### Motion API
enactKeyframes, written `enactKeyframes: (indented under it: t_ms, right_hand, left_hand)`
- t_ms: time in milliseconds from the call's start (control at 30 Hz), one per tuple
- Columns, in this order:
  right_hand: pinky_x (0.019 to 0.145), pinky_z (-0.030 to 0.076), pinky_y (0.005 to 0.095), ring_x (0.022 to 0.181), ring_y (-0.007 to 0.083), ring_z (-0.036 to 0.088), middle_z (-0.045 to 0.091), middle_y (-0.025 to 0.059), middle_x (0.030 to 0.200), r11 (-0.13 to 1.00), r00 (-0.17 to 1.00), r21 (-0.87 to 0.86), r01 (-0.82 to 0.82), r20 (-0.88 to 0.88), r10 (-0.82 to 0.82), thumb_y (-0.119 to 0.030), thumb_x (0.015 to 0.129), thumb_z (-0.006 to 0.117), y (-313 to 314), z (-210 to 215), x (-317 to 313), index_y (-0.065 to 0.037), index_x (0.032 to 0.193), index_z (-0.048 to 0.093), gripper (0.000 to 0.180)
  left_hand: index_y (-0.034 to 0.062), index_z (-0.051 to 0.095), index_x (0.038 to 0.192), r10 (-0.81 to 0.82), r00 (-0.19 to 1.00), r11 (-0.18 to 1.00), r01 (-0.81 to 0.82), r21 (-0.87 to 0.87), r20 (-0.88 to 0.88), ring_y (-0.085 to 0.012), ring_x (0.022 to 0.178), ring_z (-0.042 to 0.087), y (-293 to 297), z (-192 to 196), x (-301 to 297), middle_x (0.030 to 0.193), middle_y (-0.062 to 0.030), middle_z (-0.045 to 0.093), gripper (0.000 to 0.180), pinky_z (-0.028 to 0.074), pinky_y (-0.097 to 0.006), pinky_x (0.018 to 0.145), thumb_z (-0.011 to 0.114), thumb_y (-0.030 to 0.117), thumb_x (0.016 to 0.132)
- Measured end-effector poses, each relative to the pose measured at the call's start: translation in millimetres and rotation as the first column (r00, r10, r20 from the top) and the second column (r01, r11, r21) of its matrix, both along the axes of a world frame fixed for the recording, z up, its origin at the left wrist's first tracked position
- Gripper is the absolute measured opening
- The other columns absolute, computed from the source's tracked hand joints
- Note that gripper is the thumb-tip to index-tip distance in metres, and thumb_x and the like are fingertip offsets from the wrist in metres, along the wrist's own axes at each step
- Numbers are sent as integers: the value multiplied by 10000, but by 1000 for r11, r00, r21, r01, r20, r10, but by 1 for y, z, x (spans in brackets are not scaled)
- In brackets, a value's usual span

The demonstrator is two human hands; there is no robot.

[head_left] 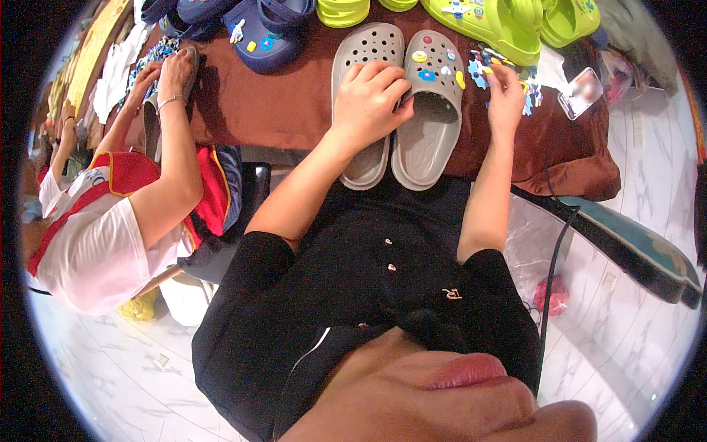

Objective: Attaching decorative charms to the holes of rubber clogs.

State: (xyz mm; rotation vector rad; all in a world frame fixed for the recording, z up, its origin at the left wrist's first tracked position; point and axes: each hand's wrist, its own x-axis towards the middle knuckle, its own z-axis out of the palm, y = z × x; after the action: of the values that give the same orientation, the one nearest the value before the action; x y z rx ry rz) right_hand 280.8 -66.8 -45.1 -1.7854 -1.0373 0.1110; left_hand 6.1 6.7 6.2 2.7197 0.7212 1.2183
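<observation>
Head view: left hand (368, 99) curls over the grey clogs (434, 118), pinning them. Right hand (506, 96) has fingers pinched narrow in the charms (479, 70); what it holds, cannot tell. Best keep the clog braced while seating a charm squarely in a hole.

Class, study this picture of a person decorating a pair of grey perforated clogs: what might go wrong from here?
1. The pair of grey perforated foam clogs overhangs the near edge of the brown cloth-covered table; pressure from the left hand may tip one off.
2. The right hand reaches into the pile of small colourful charms; some might scatter.
3. The phone lies near the table's corner and might get knocked.
</observation>
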Motion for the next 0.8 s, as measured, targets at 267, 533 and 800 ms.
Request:
enactKeyframes:
  t_ms: [267,533,800]
  right_hand:
    - [891,452,405,959,312,597,709,105,1002,963,942,-154,223,287,-172,-71,791,707,-7,13,44,-101,1033,724,245]
    - [875,455,413,981,339,583,694,134,959,960,820,-269,78,566,92,-141,799,702,36,28,27,-102,906,761,128]
    - [875,460,480,1022,363,571,644,153,1019,878,643,-368,305,760,96,-151,854,609,56,20,14,-109,1015,740,212]
  left_hand:
    - [126,673,849,-6,1000,1000,6,10,11,-195,962,628,2,1,-4,957,9,670,220,494,-369,812,766,170,655]
    - [128,668,844,-11,1000,1000,11,6,20,-195,962,627,-2,0,-4,959,8,669,214,490,-367,805,766,177,659]
    - [132,671,851,-9,1000,1000,9,-6,24,-196,962,627,-1,0,-5,963,11,670,231,485,-365,811,764,182,646]
